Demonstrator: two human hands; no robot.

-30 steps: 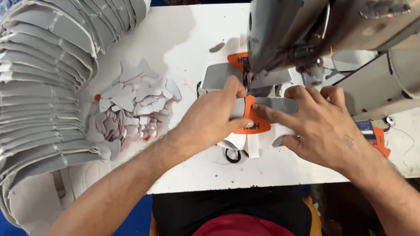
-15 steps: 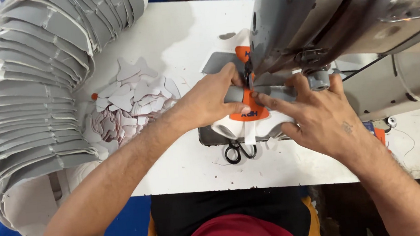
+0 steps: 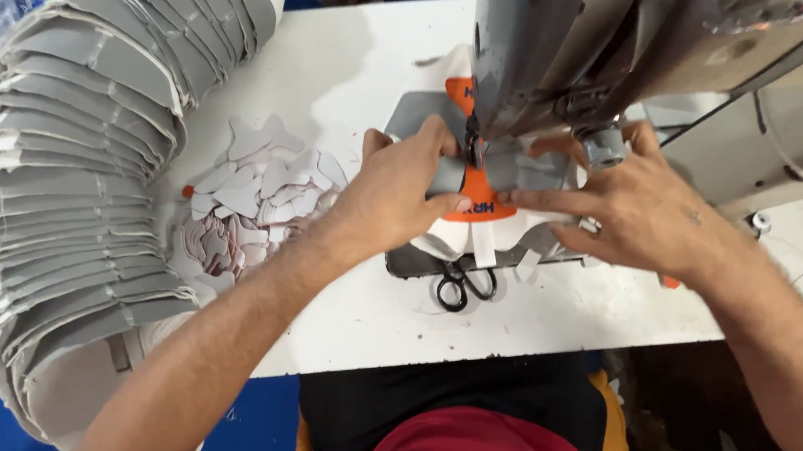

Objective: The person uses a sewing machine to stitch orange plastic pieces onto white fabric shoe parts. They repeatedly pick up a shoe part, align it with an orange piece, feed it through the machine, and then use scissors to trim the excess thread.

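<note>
Grey piece: lying under the sewing machine (image 3: 597,38) needle on the white desk (image 3: 352,325), now slid further in.
Left hand (image 3: 399,192): fingers pressing the grey-and-orange piece (image 3: 475,186) flat.
Right hand (image 3: 638,202): fingers spread, steadying it.
Scissors (image 3: 463,283): resting just beside.

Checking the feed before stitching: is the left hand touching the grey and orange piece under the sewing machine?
Touching. The head view shows the left hand pressing flat on the grey and orange piece, fingertips beside the sewing machine needle.
</note>
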